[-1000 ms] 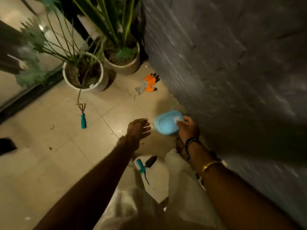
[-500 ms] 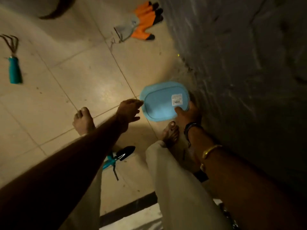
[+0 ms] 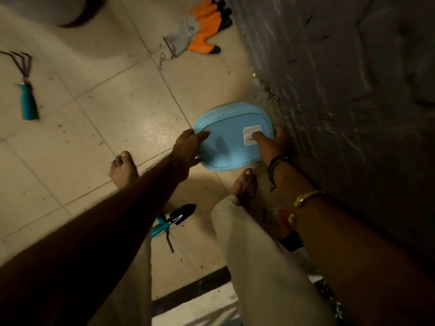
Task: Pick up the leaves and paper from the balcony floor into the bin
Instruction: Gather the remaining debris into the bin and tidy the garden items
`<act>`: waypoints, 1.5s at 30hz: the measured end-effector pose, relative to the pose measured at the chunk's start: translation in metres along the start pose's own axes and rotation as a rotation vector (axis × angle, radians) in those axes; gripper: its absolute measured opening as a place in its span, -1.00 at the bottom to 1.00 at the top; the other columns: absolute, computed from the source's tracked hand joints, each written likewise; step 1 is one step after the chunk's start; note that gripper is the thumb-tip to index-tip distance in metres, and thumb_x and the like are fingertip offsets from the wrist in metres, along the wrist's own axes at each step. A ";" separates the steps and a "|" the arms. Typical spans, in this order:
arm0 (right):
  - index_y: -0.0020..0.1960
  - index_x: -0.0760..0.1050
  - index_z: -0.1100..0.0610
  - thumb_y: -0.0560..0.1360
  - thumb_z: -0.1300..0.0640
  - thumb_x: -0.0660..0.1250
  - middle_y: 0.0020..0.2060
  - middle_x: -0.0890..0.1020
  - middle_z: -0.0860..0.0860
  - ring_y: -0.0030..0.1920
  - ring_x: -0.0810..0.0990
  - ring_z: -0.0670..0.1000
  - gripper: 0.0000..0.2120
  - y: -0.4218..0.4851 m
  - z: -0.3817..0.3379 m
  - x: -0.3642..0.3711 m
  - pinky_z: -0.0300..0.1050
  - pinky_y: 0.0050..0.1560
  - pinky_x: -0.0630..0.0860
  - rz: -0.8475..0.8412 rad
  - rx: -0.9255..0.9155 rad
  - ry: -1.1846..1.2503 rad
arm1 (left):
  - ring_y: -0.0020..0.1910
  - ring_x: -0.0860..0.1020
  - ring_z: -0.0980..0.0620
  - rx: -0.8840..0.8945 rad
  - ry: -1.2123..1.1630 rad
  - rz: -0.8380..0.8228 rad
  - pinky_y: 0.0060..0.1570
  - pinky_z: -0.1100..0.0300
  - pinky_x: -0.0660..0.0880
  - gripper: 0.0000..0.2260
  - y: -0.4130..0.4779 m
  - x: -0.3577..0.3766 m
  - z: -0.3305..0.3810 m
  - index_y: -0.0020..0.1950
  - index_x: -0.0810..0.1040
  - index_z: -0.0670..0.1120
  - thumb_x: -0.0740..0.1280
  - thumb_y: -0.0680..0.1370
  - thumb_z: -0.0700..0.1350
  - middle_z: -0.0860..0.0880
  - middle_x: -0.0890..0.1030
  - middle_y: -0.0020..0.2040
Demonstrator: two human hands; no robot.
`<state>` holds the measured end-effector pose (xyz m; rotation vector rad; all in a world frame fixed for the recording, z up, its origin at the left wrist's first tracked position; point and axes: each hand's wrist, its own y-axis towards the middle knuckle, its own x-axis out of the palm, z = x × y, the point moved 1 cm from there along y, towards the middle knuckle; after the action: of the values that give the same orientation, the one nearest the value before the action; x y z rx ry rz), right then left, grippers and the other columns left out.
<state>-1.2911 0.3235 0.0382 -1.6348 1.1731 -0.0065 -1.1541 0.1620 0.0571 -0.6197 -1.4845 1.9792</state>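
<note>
A light blue bin (image 3: 229,142) lies upside down on the tiled floor next to the dark wall, its flat base with a white label facing up. My left hand (image 3: 188,147) grips its left edge, thumb on the base. My right hand (image 3: 273,142) holds the right edge beside the wall, thumb across the label and fingers behind the rim. Small dark crumbs of leaf litter (image 3: 268,92) lie along the foot of the wall. No paper is plainly visible.
Orange and grey gloves (image 3: 200,36) lie near the wall further off. A teal-handled hand rake (image 3: 26,90) lies at left, a teal trowel (image 3: 174,220) between my bare feet (image 3: 123,168). A pot's edge (image 3: 77,17) shows at top left. A dark threshold strip (image 3: 190,290) runs behind me.
The view has swung down from the plants to the floor. My left hand has reached across and taken the bin's left edge; my right hand has stayed on the right edge.
</note>
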 end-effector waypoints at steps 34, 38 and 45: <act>-0.09 0.58 0.04 0.50 -0.35 0.27 -0.17 0.66 -0.02 -0.11 0.63 0.05 -0.55 -0.503 -0.361 -0.147 0.07 -0.06 0.63 -0.047 -0.710 0.344 | 0.16 0.56 -0.09 0.543 -0.342 0.216 0.12 -0.21 0.55 -0.37 -0.572 -0.239 0.183 0.22 0.60 -0.05 0.46 0.34 0.37 -0.06 0.62 0.16; 0.11 0.57 -0.07 0.54 -0.40 0.15 0.07 0.61 0.00 0.06 0.57 0.07 -0.53 -0.514 -0.386 -0.141 0.04 0.13 0.53 -0.219 -0.793 0.224 | 0.19 0.56 -0.07 0.690 -0.400 0.183 0.23 -0.21 0.47 -0.67 -0.589 -0.250 0.183 0.24 0.60 0.00 0.48 0.49 -0.04 -0.07 0.66 0.18; 0.30 0.52 -0.17 0.37 -0.53 0.20 0.21 0.55 -0.06 0.22 0.52 0.07 -0.35 -0.546 -0.421 -0.112 0.22 0.32 0.45 -0.558 -0.731 0.259 | 0.16 0.58 -0.07 0.970 -0.595 0.101 0.26 -0.03 0.48 -0.59 -0.623 -0.280 0.168 0.23 0.60 -0.13 0.24 0.42 -0.36 -0.09 0.68 0.11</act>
<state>-1.2045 0.0601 0.6793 -2.6385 0.9113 -0.1662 -0.9557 -0.0165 0.7078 0.3447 -0.5672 2.7422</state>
